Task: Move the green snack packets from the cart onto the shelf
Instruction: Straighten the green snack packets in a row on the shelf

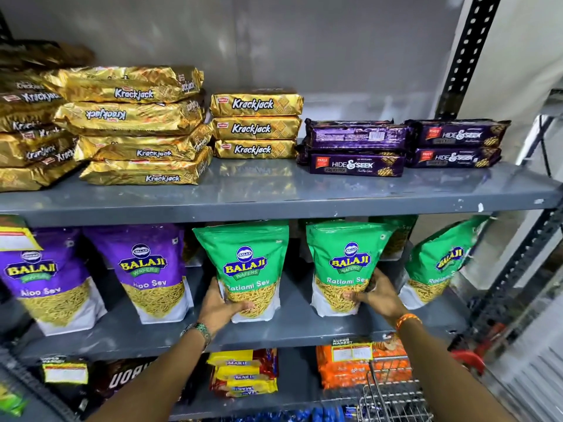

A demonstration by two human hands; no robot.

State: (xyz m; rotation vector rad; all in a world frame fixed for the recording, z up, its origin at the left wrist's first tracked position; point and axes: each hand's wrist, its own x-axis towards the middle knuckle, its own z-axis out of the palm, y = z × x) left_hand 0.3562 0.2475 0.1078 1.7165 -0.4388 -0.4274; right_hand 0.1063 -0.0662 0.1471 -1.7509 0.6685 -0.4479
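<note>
Three green Balaji Ratlami Sev packets stand upright on the middle grey shelf [292, 325]. My left hand [221, 309] grips the lower left side of the first green packet [248, 266]. My right hand [376, 295] holds the lower right side of the second green packet [342, 263]. The third green packet [438, 263] leans to the right, untouched, near the shelf's right end. More green packets show partly behind these. The wire cart [393, 400] is at the bottom right, its contents hidden.
Two purple Aloo Sev packets [143, 266] stand to the left on the same shelf. Gold Krackjack packs [256, 126] and purple Hide & Seek packs [356, 147] fill the shelf above. Marie biscuits [243, 373] and orange packs [362, 367] lie below.
</note>
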